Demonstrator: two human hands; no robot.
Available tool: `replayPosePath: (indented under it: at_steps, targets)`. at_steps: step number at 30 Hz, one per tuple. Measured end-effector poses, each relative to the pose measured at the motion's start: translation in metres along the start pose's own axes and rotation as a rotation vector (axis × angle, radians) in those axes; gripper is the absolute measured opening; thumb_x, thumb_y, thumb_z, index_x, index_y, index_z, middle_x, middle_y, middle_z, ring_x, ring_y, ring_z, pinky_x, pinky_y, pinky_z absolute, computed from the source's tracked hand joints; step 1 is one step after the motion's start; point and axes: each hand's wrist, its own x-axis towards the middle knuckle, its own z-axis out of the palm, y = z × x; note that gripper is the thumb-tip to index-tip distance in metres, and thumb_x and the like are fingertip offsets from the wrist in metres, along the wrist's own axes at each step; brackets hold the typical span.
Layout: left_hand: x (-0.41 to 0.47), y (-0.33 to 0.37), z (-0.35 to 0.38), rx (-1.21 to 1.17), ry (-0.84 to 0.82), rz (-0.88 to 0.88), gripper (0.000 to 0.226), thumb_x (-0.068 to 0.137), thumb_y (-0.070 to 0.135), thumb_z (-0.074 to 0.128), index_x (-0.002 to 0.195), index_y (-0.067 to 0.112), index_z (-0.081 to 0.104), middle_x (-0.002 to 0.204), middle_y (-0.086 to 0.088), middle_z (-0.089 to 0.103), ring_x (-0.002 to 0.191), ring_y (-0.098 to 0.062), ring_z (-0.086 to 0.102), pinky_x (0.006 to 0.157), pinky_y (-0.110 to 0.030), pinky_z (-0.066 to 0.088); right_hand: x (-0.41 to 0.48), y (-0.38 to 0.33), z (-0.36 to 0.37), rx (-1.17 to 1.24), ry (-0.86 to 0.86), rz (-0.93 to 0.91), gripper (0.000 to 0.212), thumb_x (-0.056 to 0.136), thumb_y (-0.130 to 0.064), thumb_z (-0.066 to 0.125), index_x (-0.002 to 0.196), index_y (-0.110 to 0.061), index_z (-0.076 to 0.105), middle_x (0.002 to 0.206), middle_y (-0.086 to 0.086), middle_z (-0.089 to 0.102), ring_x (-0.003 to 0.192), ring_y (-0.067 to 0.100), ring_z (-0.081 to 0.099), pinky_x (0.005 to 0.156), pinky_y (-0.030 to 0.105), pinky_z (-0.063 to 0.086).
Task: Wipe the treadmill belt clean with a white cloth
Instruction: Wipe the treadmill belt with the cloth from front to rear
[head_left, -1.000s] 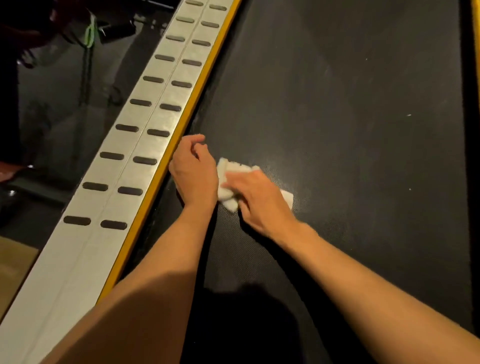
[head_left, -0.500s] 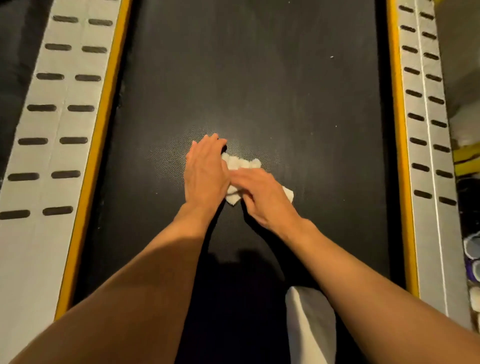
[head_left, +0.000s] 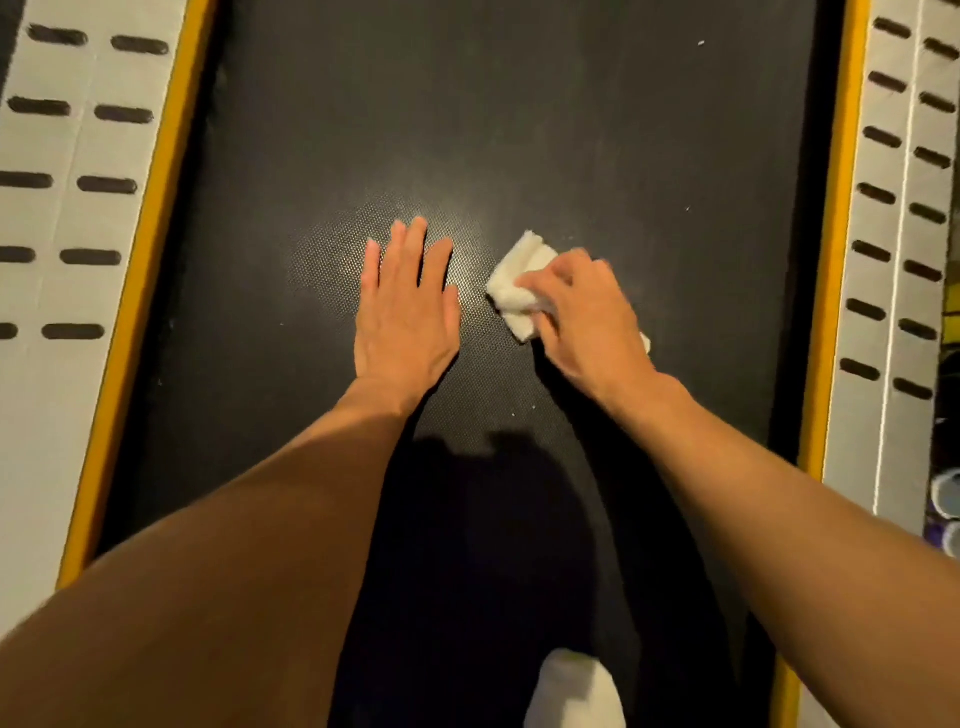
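The black treadmill belt (head_left: 519, 119) fills the middle of the head view, with a few pale specks on it. A folded white cloth (head_left: 517, 283) lies on the belt right of centre. My right hand (head_left: 587, 317) presses down on the cloth, fingers curled over it, covering its right part. My left hand (head_left: 408, 312) rests flat on the belt a short gap to the cloth's left, palm down, fingers spread and holding nothing.
Yellow strips edge the belt, with grey slotted side rails on the left (head_left: 67, 218) and right (head_left: 893, 249). A white-clad foot or knee (head_left: 571, 691) shows at the bottom edge. Small round objects (head_left: 945, 499) lie beyond the right rail.
My hands have come apart: the right hand slid the cloth to the right, and the left hand let go of it and now lies flat. The view has centred over the belt.
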Motion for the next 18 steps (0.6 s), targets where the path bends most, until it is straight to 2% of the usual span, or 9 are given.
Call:
replayPosePath:
  at_steps: [2, 4, 7, 9, 11, 15, 18]
  targets:
    - [-0.004, 0.0, 0.0, 0.035, -0.011, 0.021, 0.048, 0.099, 0.029, 0.033, 0.144, 0.012, 0.036, 0.154, -0.015, 0.027, 0.145, -0.031, 0.018, 0.119, -0.048, 0.013, -0.021, -0.004, 0.001, 0.1, -0.045, -0.097, 0.028, 0.085, -0.013, 0.057, 0.111, -0.018, 0.068, 0.104, 0.007, 0.057, 0.09, 0.027, 0.05, 0.075, 0.034, 0.043]
    - [-0.005, 0.002, -0.002, 0.043, -0.01, 0.023, 0.048, 0.099, 0.029, 0.033, 0.144, 0.011, 0.036, 0.154, -0.015, 0.027, 0.145, -0.031, 0.018, 0.119, -0.048, 0.012, -0.014, 0.014, -0.011, 0.186, 0.103, -0.057, 0.032, 0.083, -0.01, 0.051, 0.109, -0.016, 0.069, 0.101, 0.008, 0.06, 0.09, 0.027, 0.054, 0.08, 0.036, 0.045]
    - [-0.006, 0.003, -0.003, 0.063, -0.01, 0.011, 0.047, 0.099, 0.027, 0.034, 0.143, 0.011, 0.035, 0.154, -0.016, 0.027, 0.145, -0.032, 0.018, 0.119, -0.048, 0.011, 0.02, 0.065, -0.032, 0.108, 0.337, 0.196, 0.036, 0.08, -0.007, 0.048, 0.108, -0.017, 0.068, 0.108, 0.011, 0.061, 0.098, 0.032, 0.056, 0.09, 0.039, 0.041]
    - [-0.006, 0.006, -0.004, 0.064, -0.014, 0.011, 0.047, 0.099, 0.026, 0.035, 0.142, 0.011, 0.036, 0.153, -0.016, 0.027, 0.145, -0.032, 0.018, 0.119, -0.048, 0.011, 0.041, 0.1, -0.036, 0.004, 0.303, 0.366, 0.038, 0.079, -0.015, 0.042, 0.105, -0.025, 0.067, 0.113, 0.008, 0.061, 0.103, 0.034, 0.055, 0.089, 0.037, 0.039]
    - [-0.006, 0.007, -0.005, 0.079, -0.02, 0.018, 0.047, 0.098, 0.026, 0.035, 0.143, 0.011, 0.036, 0.153, -0.016, 0.027, 0.145, -0.032, 0.018, 0.119, -0.048, 0.012, 0.046, 0.105, -0.029, -0.042, 0.235, 0.413, 0.04, 0.078, -0.022, 0.037, 0.105, -0.029, 0.066, 0.109, 0.005, 0.061, 0.101, 0.035, 0.054, 0.083, 0.037, 0.038]
    - [-0.005, 0.005, -0.006, 0.058, -0.024, 0.006, 0.048, 0.098, 0.027, 0.035, 0.143, 0.011, 0.035, 0.154, -0.015, 0.027, 0.145, -0.031, 0.018, 0.119, -0.048, 0.011, -0.006, 0.046, 0.001, 0.066, 0.226, 0.225, 0.029, 0.081, -0.011, 0.052, 0.097, -0.024, 0.071, 0.103, 0.006, 0.062, 0.088, 0.035, 0.054, 0.075, 0.042, 0.041]
    - [-0.006, 0.004, -0.006, 0.049, 0.006, 0.04, 0.049, 0.098, 0.029, 0.034, 0.143, 0.009, 0.038, 0.153, -0.017, 0.029, 0.144, -0.032, 0.021, 0.119, -0.049, 0.013, -0.071, -0.003, 0.025, 0.151, 0.232, 0.059, 0.027, 0.083, -0.007, 0.054, 0.101, -0.017, 0.072, 0.106, 0.003, 0.065, 0.091, 0.032, 0.054, 0.075, 0.044, 0.043]
